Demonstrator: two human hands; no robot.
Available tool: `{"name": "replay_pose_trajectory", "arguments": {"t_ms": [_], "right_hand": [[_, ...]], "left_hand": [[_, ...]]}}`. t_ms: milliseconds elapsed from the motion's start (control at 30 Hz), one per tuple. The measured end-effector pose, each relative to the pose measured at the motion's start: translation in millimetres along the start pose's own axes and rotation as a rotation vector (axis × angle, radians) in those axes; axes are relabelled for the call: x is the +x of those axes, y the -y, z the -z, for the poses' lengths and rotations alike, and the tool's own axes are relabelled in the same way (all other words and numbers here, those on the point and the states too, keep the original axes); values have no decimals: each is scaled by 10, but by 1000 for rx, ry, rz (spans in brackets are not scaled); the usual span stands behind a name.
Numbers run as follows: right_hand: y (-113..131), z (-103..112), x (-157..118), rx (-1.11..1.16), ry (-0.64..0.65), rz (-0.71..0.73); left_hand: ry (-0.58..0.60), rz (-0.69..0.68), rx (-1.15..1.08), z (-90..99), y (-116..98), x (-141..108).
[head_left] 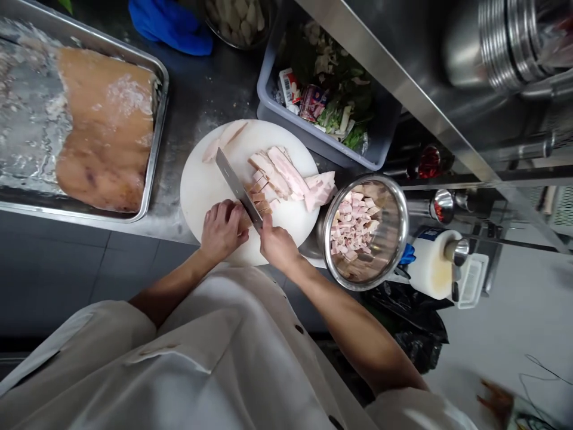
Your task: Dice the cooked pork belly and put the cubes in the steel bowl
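My right hand (278,243) grips the handle of a kitchen knife (236,185), its broad blade slanting up and left across the round white cutting board (199,200). Left of the blade, my left hand (222,230) has curled fingers pressing on a piece of pork belly, mostly hidden beneath them. Small cut pieces of pork (259,194) lie along the blade's right side. Thick pork strips (284,170) rest behind them, and one more pork slice (226,140) lies at the board's far left. Diced pork (353,224) partly fills a steel bowl (389,272) to the right.
A metal tray (162,113) with a large skin-on pork slab (107,131) stands left. Behind the board sit a grey bin (295,119) of scraps, a blue cloth or glove (172,27) and a bowl of pale chunks (237,18). A steel shelf (403,77) overhangs the right.
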State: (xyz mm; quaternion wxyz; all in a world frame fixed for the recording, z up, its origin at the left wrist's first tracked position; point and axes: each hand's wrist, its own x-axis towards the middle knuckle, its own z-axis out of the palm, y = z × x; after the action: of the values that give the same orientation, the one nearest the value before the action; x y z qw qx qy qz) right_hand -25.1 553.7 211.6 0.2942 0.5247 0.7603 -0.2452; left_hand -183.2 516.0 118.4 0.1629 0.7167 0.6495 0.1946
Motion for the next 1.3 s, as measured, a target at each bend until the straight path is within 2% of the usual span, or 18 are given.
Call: {"name": "replay_pose_trajectory", "arguments": {"t_ms": [100,200,267,367,467,600,700,767,833,1000,1100,1200,1300], "right_hand": [[-16,162,-413,-40,6,-1],[-25,221,-797,-88,85,8],[-20,217,-948,-106,145,10],[8,208,-1011,-113,201,-9],[46,267,-970,-110,227,-23],[85,489,-842,-93,234,-19],[123,653,-652,-42,252,8],[157,669,-487,-20,255,30],[193,574,-319,-29,238,28],[239,49,48,-80,170,34],[218,-160,210,-89,113,43],[181,-156,232,-82,61,31],[147,-11,18,-93,52,22]], "left_hand": [[-10,-60,-38,49,97,-20],[-21,-92,-74,37,184,-28],[-24,-95,-75,8,209,-27],[-41,-100,-79,-36,211,-27],[-61,-91,-101,-68,209,-35],[-79,-81,-101,-89,211,-48],[-104,-89,-97,-93,201,-58],[-120,-97,-100,-96,194,-65],[-125,-94,-103,-102,191,-71],[-97,-62,-146,-135,196,-95],[-93,-26,-168,-146,177,-116],[-127,6,-170,-137,173,-131],[-103,-20,-220,-119,233,-146]]}}
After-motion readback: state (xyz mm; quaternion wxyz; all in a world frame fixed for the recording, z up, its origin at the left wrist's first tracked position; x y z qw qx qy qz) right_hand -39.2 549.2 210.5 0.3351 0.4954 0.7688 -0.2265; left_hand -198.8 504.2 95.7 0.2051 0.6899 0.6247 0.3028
